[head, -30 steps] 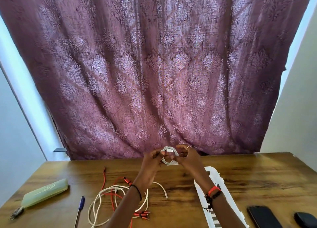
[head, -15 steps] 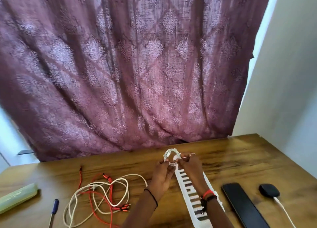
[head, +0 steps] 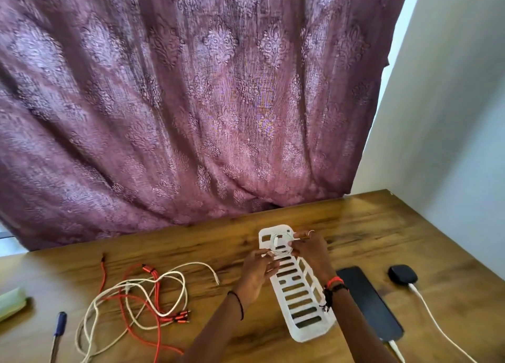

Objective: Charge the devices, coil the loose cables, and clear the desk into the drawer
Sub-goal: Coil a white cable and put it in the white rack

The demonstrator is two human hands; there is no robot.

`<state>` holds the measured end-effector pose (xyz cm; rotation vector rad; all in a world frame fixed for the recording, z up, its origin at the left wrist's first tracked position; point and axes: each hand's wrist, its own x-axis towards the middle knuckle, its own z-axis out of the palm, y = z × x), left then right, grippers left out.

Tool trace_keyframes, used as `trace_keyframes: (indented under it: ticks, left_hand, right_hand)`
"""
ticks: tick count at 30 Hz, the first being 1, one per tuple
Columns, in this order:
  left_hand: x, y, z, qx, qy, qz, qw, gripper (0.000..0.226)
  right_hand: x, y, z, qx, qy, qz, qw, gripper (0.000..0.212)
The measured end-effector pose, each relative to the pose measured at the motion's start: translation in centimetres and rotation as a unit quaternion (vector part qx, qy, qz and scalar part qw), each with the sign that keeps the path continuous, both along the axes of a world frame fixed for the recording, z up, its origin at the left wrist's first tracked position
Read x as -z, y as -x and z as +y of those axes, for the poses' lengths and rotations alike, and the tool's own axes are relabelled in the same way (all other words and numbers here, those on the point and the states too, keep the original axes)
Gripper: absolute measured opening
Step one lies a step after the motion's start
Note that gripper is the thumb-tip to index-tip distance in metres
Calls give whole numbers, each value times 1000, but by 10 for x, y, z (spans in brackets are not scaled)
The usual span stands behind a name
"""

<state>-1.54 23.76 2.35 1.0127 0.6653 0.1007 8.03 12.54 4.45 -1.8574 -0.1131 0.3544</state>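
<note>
A small coil of thin white cable (head: 279,244) hangs low over the far end of a white slotted tray (head: 302,294). My left hand (head: 258,269) pinches the coil's near left side and my right hand (head: 310,249) pinches its right side. To the left, a loose cream cable (head: 142,294) lies tangled with a red cable (head: 131,308) on the wooden desk (head: 382,234). A dark phone (head: 367,302) lies to the right with a white cable plugged into its near end. A small black case (head: 402,274) has a white cable leading from it.
A purple curtain (head: 191,103) hangs behind the desk's far edge and a white wall stands on the right. A blue pen (head: 58,327) and a pale green case (head: 11,304) lie at the left edge.
Both hands have lowered the white coil from in front of the curtain down to the far end of the slotted tray. The camera has turned right, showing more of the phone and black case.
</note>
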Motion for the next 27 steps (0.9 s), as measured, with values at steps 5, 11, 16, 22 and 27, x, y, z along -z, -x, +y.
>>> trace_keyframes:
  ticks: [5, 11, 16, 22, 27]
  left_hand:
    - [24, 1, 8, 4, -158, 54, 986, 27]
    - [31, -2, 4, 28, -189, 67, 979, 34]
    - [33, 1, 5, 39, -164, 57, 984, 34]
    - [36, 1, 7, 40, -167, 60, 983, 35]
    - [37, 1, 6, 35, -165, 65, 984, 33]
  right_hand:
    - [16, -4, 13, -27, 156, -103, 982, 21]
    - [27, 1, 30, -94, 288, -170, 938, 33]
    - [28, -6, 42, -106, 327, -183, 921, 31]
    - [32, -7, 43, -132, 395, -231, 879, 33]
    - [31, -5, 40, -137, 397, -263, 869, 32]
